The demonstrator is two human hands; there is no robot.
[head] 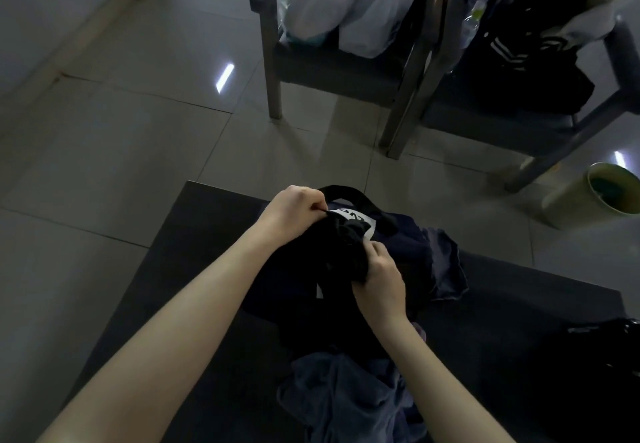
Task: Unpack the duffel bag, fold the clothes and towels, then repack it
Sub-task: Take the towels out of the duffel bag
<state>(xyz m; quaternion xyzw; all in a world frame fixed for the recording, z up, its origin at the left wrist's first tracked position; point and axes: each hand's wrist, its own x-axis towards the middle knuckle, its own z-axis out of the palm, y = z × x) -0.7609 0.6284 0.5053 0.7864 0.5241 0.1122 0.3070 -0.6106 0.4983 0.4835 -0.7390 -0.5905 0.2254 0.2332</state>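
My left hand (294, 212) and right hand (381, 278) pinch the black garment (343, 252); I'd lift it clear of the bag (405, 235) beneath.

White label (351, 220) on duffel bag (398, 238): lettering half covered by black garment (346, 248), unreadable. Left hand (294, 216) pinches garment, fingertips buried in fold. Right hand (381, 278) grips it, fingertips tucked under cloth. Bag opening hidden beneath garment and arms. Blue-grey cloth (343, 397) cut by bottom edge. Desk (180, 252): near end out of frame. Glossy black object (606, 342) at right edge: cropped, dark, cannot identify. Bin (571, 197) clipped by right edge, contents blurred. Plastic bags (332, 3) on chair (329, 68) cut off at top.
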